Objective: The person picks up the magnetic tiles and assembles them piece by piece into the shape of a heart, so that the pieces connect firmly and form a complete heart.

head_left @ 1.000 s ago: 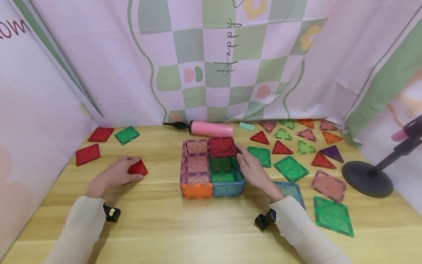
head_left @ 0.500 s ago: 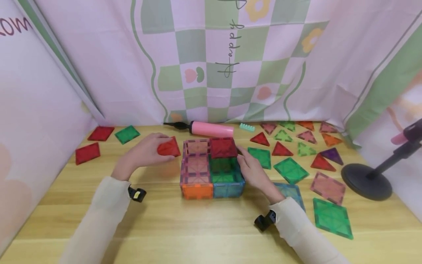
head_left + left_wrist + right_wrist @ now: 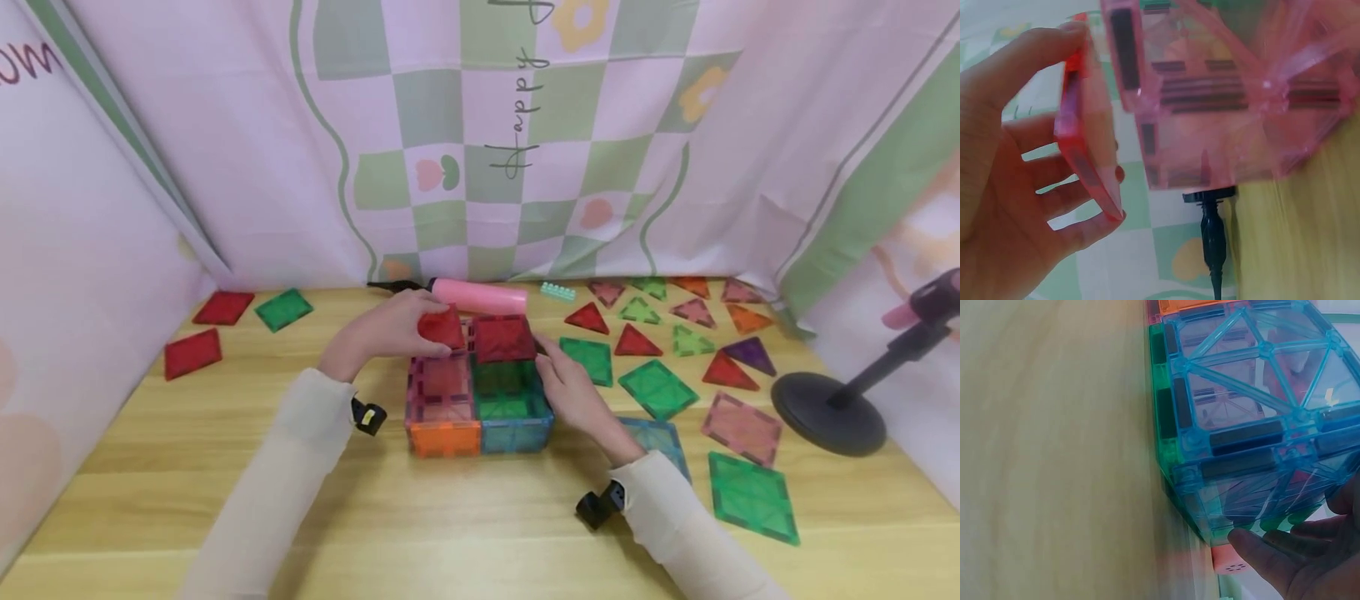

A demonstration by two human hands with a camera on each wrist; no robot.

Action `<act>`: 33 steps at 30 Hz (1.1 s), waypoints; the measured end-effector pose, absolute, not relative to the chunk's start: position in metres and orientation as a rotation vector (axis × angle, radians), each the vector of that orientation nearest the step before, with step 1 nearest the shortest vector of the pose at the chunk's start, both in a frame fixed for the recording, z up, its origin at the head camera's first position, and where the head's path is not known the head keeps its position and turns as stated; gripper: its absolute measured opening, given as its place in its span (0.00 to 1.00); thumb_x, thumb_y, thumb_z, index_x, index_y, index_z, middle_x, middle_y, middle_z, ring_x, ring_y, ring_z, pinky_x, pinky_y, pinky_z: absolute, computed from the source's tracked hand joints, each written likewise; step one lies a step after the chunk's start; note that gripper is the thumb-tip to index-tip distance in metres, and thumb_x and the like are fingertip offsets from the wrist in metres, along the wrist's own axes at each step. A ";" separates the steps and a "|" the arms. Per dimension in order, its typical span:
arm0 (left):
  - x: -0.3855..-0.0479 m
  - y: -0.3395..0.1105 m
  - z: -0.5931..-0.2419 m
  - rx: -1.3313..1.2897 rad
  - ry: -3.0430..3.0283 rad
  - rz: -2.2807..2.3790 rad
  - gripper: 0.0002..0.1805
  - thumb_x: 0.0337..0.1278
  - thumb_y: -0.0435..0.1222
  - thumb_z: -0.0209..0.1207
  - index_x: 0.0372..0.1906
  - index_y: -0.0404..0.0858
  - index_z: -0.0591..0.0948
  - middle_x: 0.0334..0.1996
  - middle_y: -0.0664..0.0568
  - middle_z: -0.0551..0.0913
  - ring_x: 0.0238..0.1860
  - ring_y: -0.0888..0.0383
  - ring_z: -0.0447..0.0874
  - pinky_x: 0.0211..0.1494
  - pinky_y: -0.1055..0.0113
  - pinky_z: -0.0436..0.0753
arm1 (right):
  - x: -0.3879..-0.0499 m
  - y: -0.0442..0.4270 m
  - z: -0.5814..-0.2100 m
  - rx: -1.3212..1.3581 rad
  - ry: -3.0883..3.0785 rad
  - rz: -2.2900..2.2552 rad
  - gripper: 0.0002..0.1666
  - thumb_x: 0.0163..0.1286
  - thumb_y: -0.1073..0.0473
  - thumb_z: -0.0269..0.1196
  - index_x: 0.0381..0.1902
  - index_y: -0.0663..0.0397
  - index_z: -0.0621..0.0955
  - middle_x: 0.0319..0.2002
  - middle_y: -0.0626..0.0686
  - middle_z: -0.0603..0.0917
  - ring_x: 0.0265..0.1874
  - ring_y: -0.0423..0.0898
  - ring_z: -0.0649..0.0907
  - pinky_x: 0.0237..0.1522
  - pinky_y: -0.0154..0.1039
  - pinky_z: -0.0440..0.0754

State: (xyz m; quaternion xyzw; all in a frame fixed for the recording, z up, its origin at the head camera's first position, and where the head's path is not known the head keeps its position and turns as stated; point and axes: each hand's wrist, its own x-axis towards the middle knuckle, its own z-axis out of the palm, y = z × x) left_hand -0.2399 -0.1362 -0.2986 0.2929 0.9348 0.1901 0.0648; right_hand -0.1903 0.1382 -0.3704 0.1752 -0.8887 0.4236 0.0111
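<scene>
A box of see-through magnetic tiles, with a blue front wall at right and an orange one at left, stands mid-table. A red square tile covers its back right part. My left hand pinches another red tile by its edges over the back left part; the left wrist view shows that tile tilted beside the pink tiles, a gap between them. My right hand rests against the box's right side; in the right wrist view its fingertips touch the blue side tile.
Two red tiles and a green one lie at left. Behind the box is a pink pump. Several triangles and squares spread at right, near a black stand.
My left hand has carried the red tile from the table's left side rightward to above the back left of the box. My right hand has stayed at the box's right side.
</scene>
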 end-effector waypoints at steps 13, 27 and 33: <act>-0.241 -0.119 -0.311 0.956 2.796 0.472 0.39 0.48 0.46 0.66 0.64 0.30 0.70 0.64 0.39 0.71 0.67 0.46 0.66 0.71 0.56 0.63 | -0.190 0.138 -0.371 0.573 -2.762 1.295 0.27 0.79 0.59 0.39 0.71 0.65 0.58 0.69 0.67 0.63 0.67 0.63 0.65 0.66 0.60 0.62; -0.235 -0.160 -0.326 0.810 2.777 0.780 0.38 0.49 0.49 0.66 0.66 0.39 0.70 0.65 0.44 0.70 0.66 0.46 0.67 0.67 0.52 0.68 | -0.189 0.137 -0.372 0.618 -2.754 1.304 0.28 0.79 0.58 0.39 0.71 0.67 0.58 0.68 0.68 0.64 0.66 0.65 0.66 0.65 0.61 0.63; -0.232 -0.200 -0.335 0.610 2.802 0.884 0.37 0.57 0.51 0.61 0.68 0.36 0.66 0.65 0.40 0.70 0.62 0.42 0.71 0.63 0.48 0.72 | -0.190 0.138 -0.372 0.632 -2.732 1.293 0.28 0.79 0.58 0.39 0.71 0.67 0.58 0.67 0.69 0.65 0.65 0.65 0.67 0.64 0.62 0.64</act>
